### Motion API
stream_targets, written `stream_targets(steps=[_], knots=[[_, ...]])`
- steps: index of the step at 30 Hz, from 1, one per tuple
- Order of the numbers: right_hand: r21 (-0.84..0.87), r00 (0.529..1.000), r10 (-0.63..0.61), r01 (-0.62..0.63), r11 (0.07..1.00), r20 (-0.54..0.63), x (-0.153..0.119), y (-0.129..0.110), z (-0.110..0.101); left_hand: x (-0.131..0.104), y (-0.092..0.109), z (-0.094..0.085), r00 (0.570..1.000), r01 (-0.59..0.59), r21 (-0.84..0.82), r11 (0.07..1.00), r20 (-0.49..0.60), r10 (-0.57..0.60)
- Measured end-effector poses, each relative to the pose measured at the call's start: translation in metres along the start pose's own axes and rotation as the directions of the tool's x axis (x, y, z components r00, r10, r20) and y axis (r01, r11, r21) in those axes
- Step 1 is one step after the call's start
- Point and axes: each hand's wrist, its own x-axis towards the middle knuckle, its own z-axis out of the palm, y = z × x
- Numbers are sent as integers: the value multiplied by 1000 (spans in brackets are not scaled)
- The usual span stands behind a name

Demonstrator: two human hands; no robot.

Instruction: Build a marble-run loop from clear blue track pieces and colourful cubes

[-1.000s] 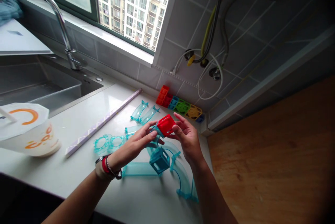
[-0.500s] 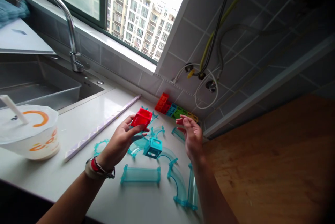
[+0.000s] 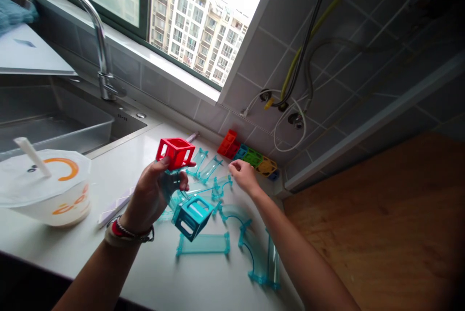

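In my left hand (image 3: 150, 192) is a red open-sided cube block (image 3: 176, 152), gripped from below and raised above the counter. A translucent teal curved track piece (image 3: 170, 184) runs from under it, partly behind my fingers, towards a teal cube block (image 3: 193, 216). The two cubes seem joined by this piece. My right hand (image 3: 244, 174) is stretched forward beside the row of coloured blocks, its fingers curled together with nothing seen in them. Just left of it lie teal straight track pieces (image 3: 210, 169).
Along the wall stand connected red blocks (image 3: 228, 144), green blocks (image 3: 253, 158) and yellow blocks (image 3: 268, 167). A flat teal track piece (image 3: 203, 244) and curved track pieces (image 3: 258, 260) lie nearer me. At left are a drink cup (image 3: 72, 204), a pale strip (image 3: 114, 208) and a sink (image 3: 105, 132).
My left hand has raised the red cube and moved left, lifting the curved track piece and teal cube off the counter. My right hand has reached left and forward, its fingers now curled.
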Motion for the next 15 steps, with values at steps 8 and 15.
stream_targets(steps=[8, 15], knots=[[-343, 948, -153, 247, 906, 279, -7, -9, 24, 2, 3, -27, 954, 125, -193, 973, 292, -65], [-526, 923, -109, 304, 794, 369, -2, -11, 16, 3, -4, -45, 856, 179, -285, 941, 517, -6]])
